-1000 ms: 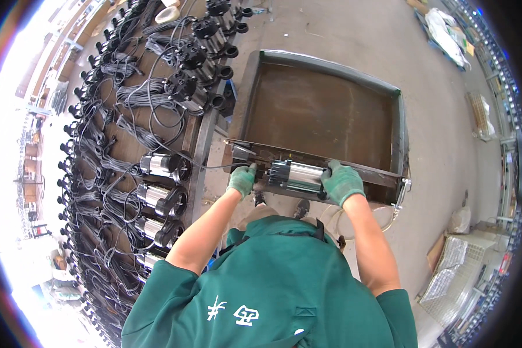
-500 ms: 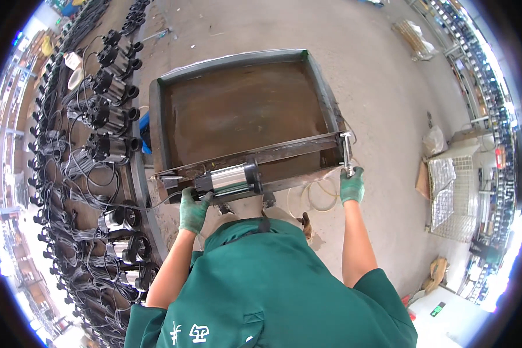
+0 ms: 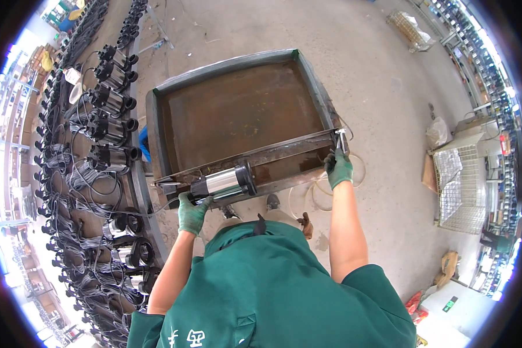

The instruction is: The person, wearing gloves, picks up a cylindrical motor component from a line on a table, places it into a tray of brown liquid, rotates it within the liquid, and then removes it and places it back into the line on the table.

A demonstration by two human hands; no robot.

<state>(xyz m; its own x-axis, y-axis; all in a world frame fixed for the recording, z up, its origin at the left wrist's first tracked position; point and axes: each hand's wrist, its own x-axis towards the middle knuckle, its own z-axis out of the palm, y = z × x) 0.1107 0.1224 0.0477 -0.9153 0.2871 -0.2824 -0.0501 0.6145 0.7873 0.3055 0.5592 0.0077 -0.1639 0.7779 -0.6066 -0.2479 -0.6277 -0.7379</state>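
Observation:
An electric pump (image 3: pixel 223 181) with a shiny steel body and black ends lies on its side across the near edge of a water-filled metal tank (image 3: pixel 314 87). My left hand (image 3: pixel 192 214), in a green glove, grips the pump's black left end, with the thumb on its near side. A dark cable (image 3: pixel 148 214) runs from that end toward the left. At the tank's near right corner, my gloved right hand (image 3: pixel 339 168) is closed on the lower end of a slim metal fitting (image 3: pixel 341 141). The fingers partly hide that fitting.
Rows of similar pumps (image 3: pixel 110 129) with coiled cables stand on a rack along the left. Brown water fills the tank. A pale hose (image 3: pixel 314 203) loops on the floor by my right arm. Farther right stands a wire-mesh basket (image 3: pixel 461 188).
My right hand has moved left and slightly farther away, nearer the tank's corner, with its fingers higher up the fitting. My left hand stays on the pump, which has shifted slightly left in view.

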